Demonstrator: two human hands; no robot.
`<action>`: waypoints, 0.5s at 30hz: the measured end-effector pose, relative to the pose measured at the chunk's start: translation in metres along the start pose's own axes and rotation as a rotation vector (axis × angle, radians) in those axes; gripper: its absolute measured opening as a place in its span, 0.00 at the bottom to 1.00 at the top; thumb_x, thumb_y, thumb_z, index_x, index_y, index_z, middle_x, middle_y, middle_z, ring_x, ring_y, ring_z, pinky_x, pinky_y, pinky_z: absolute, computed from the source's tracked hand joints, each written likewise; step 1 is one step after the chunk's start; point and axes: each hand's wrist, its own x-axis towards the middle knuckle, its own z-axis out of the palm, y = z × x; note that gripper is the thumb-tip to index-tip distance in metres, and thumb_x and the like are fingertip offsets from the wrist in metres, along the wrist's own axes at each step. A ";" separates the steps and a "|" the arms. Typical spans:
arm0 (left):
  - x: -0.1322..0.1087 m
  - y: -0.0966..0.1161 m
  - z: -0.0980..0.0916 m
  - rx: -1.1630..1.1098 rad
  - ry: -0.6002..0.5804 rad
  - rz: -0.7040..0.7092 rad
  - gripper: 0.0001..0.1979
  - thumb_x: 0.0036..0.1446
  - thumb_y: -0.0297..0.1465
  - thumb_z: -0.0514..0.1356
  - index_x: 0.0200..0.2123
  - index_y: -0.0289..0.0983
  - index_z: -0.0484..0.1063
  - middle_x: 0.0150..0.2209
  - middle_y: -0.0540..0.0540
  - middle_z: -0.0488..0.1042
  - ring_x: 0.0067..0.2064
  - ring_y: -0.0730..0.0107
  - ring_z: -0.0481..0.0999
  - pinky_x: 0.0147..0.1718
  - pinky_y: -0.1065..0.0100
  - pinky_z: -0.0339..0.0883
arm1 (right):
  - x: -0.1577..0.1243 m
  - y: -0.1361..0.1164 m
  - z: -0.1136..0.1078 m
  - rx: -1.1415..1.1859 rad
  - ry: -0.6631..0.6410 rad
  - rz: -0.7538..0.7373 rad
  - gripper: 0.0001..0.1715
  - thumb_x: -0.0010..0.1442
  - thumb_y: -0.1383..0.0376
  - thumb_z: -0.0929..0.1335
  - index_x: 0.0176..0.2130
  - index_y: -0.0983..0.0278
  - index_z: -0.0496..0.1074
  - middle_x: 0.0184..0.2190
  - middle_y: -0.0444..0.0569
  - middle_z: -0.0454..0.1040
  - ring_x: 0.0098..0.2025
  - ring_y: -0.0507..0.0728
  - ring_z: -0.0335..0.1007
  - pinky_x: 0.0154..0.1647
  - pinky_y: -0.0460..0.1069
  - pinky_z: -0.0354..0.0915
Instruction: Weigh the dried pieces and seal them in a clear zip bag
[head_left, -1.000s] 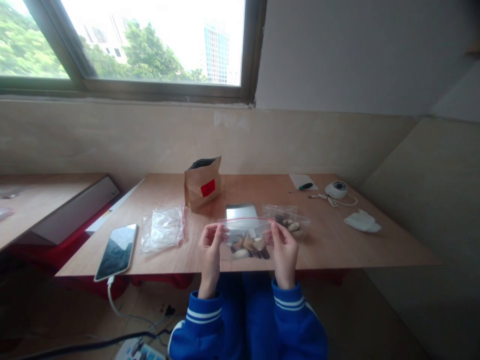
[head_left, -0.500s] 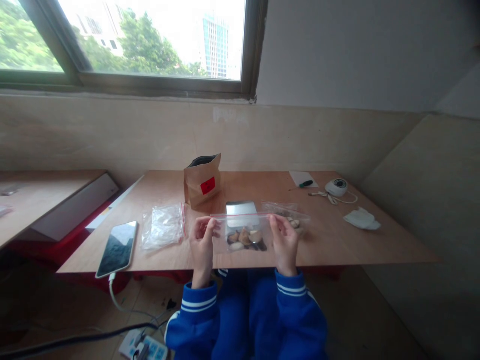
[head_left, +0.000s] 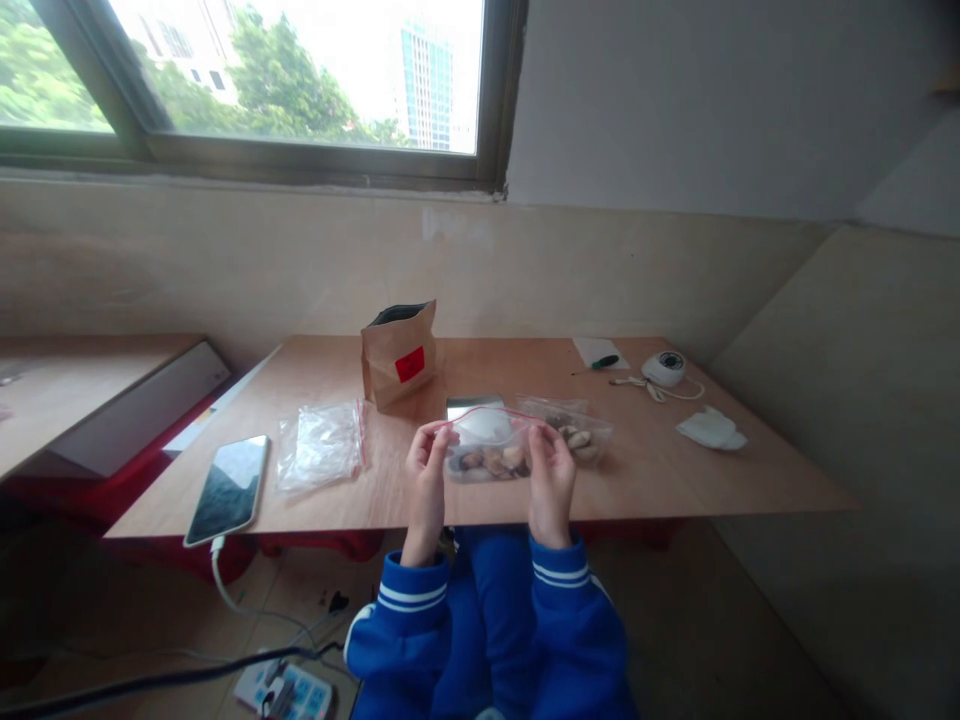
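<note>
Both hands, left hand (head_left: 424, 468) and right hand (head_left: 551, 472), pinching the zip bag (head_left: 487, 450), have drawn closer together.

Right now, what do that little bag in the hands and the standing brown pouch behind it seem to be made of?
The little bag looks like thin clear plastic film, glossy: its lumpy contents show through, and a red zip strip runs along the top. The left hand and right hand pinch its upper corners. The brown pouch looks like matte kraft paper, creased, with a red label; its dark mouth hints at a lining, though that is uncertain.

Daylight from a wide window (head_left: 247, 80) falls on beige walls (head_left: 675, 110) above a wooden table (head_left: 675, 470)
</note>
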 end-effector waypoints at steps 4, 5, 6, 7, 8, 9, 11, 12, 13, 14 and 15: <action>-0.002 0.001 -0.003 0.069 -0.033 0.040 0.12 0.55 0.40 0.61 0.31 0.36 0.73 0.31 0.49 0.73 0.35 0.73 0.71 0.36 0.73 0.64 | 0.000 0.000 -0.003 0.028 -0.032 0.033 0.23 0.56 0.52 0.68 0.42 0.68 0.72 0.44 0.62 0.77 0.47 0.63 0.74 0.51 0.58 0.68; -0.002 0.002 -0.004 0.088 -0.042 0.044 0.12 0.55 0.40 0.61 0.31 0.36 0.73 0.31 0.49 0.74 0.35 0.72 0.71 0.36 0.72 0.64 | 0.001 0.000 -0.003 0.011 -0.035 0.030 0.23 0.56 0.52 0.69 0.41 0.69 0.73 0.43 0.61 0.78 0.47 0.63 0.75 0.52 0.58 0.67; -0.002 0.002 -0.005 0.107 -0.044 0.044 0.13 0.55 0.41 0.61 0.31 0.36 0.74 0.31 0.49 0.74 0.35 0.72 0.72 0.37 0.72 0.65 | 0.001 -0.001 -0.004 -0.015 -0.035 0.023 0.23 0.55 0.52 0.69 0.41 0.69 0.74 0.43 0.60 0.78 0.47 0.63 0.75 0.51 0.57 0.67; -0.002 0.003 -0.006 0.126 -0.040 0.040 0.13 0.55 0.41 0.61 0.32 0.36 0.74 0.31 0.48 0.75 0.36 0.71 0.72 0.37 0.71 0.65 | 0.001 -0.002 -0.005 -0.041 -0.030 0.016 0.23 0.54 0.52 0.70 0.40 0.69 0.75 0.42 0.60 0.78 0.46 0.63 0.75 0.51 0.57 0.67; -0.001 0.003 -0.008 0.143 -0.027 0.038 0.13 0.55 0.41 0.61 0.33 0.36 0.75 0.32 0.47 0.75 0.36 0.70 0.73 0.38 0.70 0.65 | 0.002 -0.002 -0.007 -0.066 -0.016 0.010 0.24 0.54 0.51 0.70 0.40 0.69 0.75 0.42 0.59 0.79 0.46 0.63 0.75 0.50 0.56 0.68; -0.001 0.004 -0.009 0.161 -0.011 0.042 0.14 0.54 0.41 0.61 0.33 0.36 0.75 0.33 0.47 0.76 0.38 0.69 0.73 0.40 0.69 0.66 | 0.002 -0.002 -0.008 -0.090 0.004 0.006 0.24 0.53 0.51 0.70 0.40 0.69 0.76 0.41 0.59 0.79 0.45 0.63 0.75 0.50 0.56 0.68; 0.000 0.007 -0.012 0.200 0.008 0.065 0.14 0.54 0.42 0.61 0.35 0.36 0.76 0.36 0.45 0.77 0.41 0.65 0.74 0.43 0.66 0.66 | 0.003 -0.001 -0.010 -0.124 0.045 0.003 0.25 0.53 0.50 0.70 0.40 0.69 0.76 0.40 0.59 0.79 0.44 0.63 0.75 0.48 0.56 0.68; 0.001 0.009 -0.013 0.219 0.004 0.075 0.15 0.54 0.42 0.61 0.35 0.36 0.76 0.37 0.44 0.78 0.42 0.64 0.74 0.45 0.65 0.66 | 0.003 -0.001 -0.011 -0.134 0.059 -0.001 0.26 0.52 0.50 0.70 0.39 0.70 0.76 0.40 0.60 0.79 0.44 0.63 0.75 0.47 0.55 0.69; 0.002 0.011 -0.015 0.238 -0.004 0.081 0.15 0.54 0.42 0.61 0.35 0.36 0.76 0.38 0.44 0.78 0.43 0.63 0.74 0.46 0.64 0.66 | 0.003 0.000 -0.011 -0.137 0.067 -0.006 0.25 0.52 0.50 0.70 0.39 0.70 0.76 0.39 0.60 0.79 0.43 0.63 0.75 0.47 0.55 0.69; 0.003 0.012 -0.016 0.254 -0.008 0.084 0.15 0.54 0.42 0.61 0.36 0.36 0.76 0.38 0.43 0.78 0.43 0.62 0.74 0.46 0.64 0.66 | 0.002 0.000 -0.010 -0.135 0.067 -0.012 0.25 0.52 0.51 0.70 0.39 0.69 0.75 0.39 0.59 0.79 0.43 0.63 0.75 0.46 0.55 0.69; 0.004 0.014 -0.018 0.269 -0.005 0.083 0.15 0.54 0.42 0.61 0.35 0.36 0.76 0.38 0.43 0.78 0.43 0.63 0.74 0.45 0.65 0.66 | 0.002 0.000 -0.008 -0.127 0.061 -0.019 0.24 0.53 0.51 0.70 0.39 0.69 0.75 0.38 0.59 0.79 0.42 0.62 0.76 0.46 0.55 0.69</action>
